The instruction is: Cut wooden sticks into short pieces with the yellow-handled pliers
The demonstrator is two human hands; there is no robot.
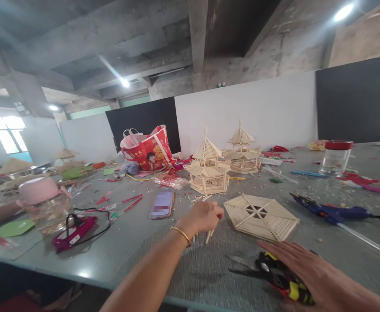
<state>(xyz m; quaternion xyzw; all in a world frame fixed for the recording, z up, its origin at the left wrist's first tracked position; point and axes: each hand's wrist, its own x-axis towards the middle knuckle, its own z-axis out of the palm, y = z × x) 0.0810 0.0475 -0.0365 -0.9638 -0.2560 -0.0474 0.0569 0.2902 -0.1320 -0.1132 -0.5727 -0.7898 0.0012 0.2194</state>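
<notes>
My left hand (204, 216), with a gold bangle at the wrist, is over the middle of the table. Its fingers are curled together; what they pinch, if anything, is hidden. Short wooden sticks (209, 236) show just beneath it. To its right lies a hexagonal stick panel (261, 216) with dark gaps at its centre. My right hand (316, 268) is around the yellow-and-black handles of a pair of scissors (274, 273), fingers long across the top. The scissors' blades are parted and point left.
Two stick pavilions (207, 173) (241, 149) stand behind the panel. A blue glue gun (336, 213) and a red-lidded jar (336, 158) are at right. Leftward are a phone (162, 203), a magenta power strip (74, 234), a pink-lidded bottle (45, 203) and a red bag (151, 149).
</notes>
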